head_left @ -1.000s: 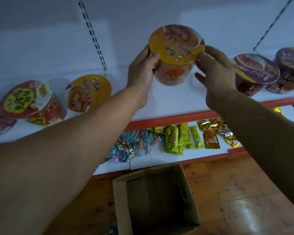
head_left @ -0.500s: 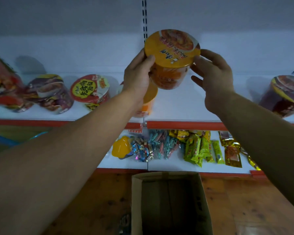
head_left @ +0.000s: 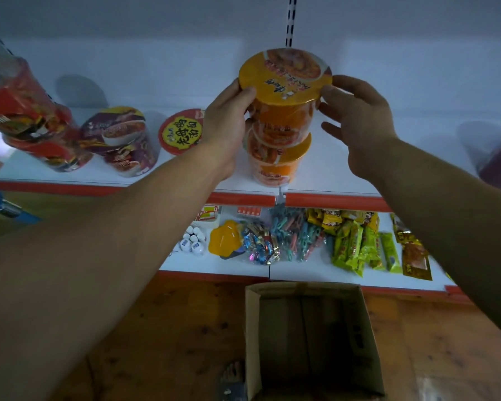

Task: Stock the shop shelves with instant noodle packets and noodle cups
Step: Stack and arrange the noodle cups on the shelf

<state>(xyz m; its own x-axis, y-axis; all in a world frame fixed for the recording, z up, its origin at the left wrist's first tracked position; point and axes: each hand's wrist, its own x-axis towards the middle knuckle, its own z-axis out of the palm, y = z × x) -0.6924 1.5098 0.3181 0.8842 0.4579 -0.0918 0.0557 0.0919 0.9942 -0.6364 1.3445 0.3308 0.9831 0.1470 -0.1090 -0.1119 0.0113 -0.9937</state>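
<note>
Left hand (head_left: pixel 226 125) grips an orange noodle cup (head_left: pixel 285 79), right hand (head_left: pixel 359 125) steadying its rim with loose fingers, apparently to stack it on another cup (head_left: pixel 272 172).

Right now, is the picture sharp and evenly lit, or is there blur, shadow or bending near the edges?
Head view: dim, bluish light; orange noodle cup fairly sharp. Head view: soft cup shadows on the back wall. Head view: red cups at the left edge smeared, stretched and leaning.

A shop: white shelves (head_left: pixel 330 172) of noodle cups (head_left: pixel 122 140), snack packets (head_left: pixel 356 244).
</note>
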